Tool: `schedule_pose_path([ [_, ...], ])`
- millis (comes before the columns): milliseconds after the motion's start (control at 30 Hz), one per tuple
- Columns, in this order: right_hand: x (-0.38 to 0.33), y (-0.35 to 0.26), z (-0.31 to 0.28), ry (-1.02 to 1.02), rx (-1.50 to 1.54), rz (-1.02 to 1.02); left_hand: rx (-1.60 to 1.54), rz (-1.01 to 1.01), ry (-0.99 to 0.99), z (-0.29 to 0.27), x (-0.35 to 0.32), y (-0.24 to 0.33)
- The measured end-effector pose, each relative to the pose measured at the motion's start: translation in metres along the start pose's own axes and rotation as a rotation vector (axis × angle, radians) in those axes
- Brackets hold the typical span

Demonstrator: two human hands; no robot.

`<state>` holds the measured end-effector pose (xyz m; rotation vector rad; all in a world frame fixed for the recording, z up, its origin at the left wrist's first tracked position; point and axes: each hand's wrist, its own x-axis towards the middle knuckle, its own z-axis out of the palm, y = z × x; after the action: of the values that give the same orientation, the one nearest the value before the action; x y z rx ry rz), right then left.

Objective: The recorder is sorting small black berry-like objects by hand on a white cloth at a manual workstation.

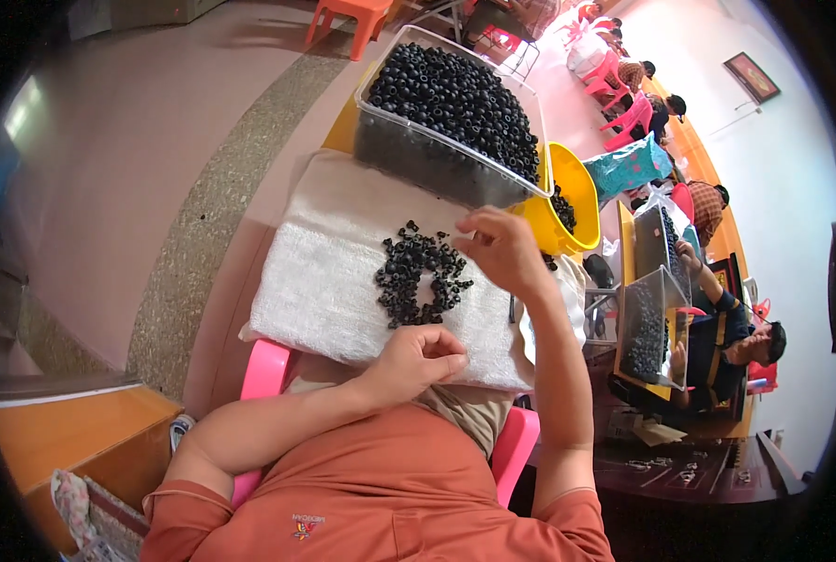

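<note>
Small black ring-like parts (401, 281) lie in a loose pile on a white cloth (315, 272) in front of me. My left hand (413, 367) is just below the pile, its thumb and fingers closed in a pinch; anything between them is too small to make out. Over the pile's right side is my right hand (504, 245), its fingers bent and the thumb apart from them, with nothing visible in between. Beside it stands a yellow bucket (587, 211) with more black parts inside. A clear plastic bin (427, 155) heaped with the same parts stands beyond the cloth.
At the right, a person (741, 347) sits by other clear bins (648, 328) of black parts. Farther back are pink chairs (632, 117) and more people. An orange stool (350, 17) stands at the far side. A wooden box (85, 440) is at my left.
</note>
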<state>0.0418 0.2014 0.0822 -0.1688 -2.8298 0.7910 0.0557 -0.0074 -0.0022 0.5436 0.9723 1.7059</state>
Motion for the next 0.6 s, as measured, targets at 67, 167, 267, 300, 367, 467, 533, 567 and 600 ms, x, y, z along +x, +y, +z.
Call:
schedule_pose_path([
  [67,-0.005,0.005,0.009,-0.065,-0.063,-0.031,0.015,0.005,-0.014,0.001,0.001,-0.003],
  [167,-0.009,-0.001,0.020,-0.119,-0.067,-0.076,0.049,-0.010,-0.015,0.003,-0.001,0.001],
  [267,-0.004,-0.018,0.030,-0.221,-0.153,-0.123,0.058,-0.009,0.001,0.002,0.000,-0.003],
  [300,-0.003,-0.017,0.037,-0.211,-0.178,-0.152,0.045,0.007,0.001,0.001,0.000,-0.005],
  [367,-0.003,-0.012,0.045,-0.219,-0.179,-0.164,0.058,0.003,0.000,0.003,0.000,0.000],
  [467,-0.003,-0.011,0.051,-0.238,-0.175,-0.169,0.049,0.006,-0.005,0.002,0.001,-0.001],
  [533,-0.002,-0.011,0.054,-0.247,-0.171,-0.161,0.028,0.011,-0.012,0.002,0.000,-0.001],
  [567,-0.002,-0.010,0.056,-0.243,-0.173,-0.154,0.018,0.009,-0.004,0.002,0.000,-0.001],
  [600,-0.002,-0.009,0.057,-0.239,-0.175,-0.146,0.009,0.007,0.004,0.002,0.000,-0.001],
])
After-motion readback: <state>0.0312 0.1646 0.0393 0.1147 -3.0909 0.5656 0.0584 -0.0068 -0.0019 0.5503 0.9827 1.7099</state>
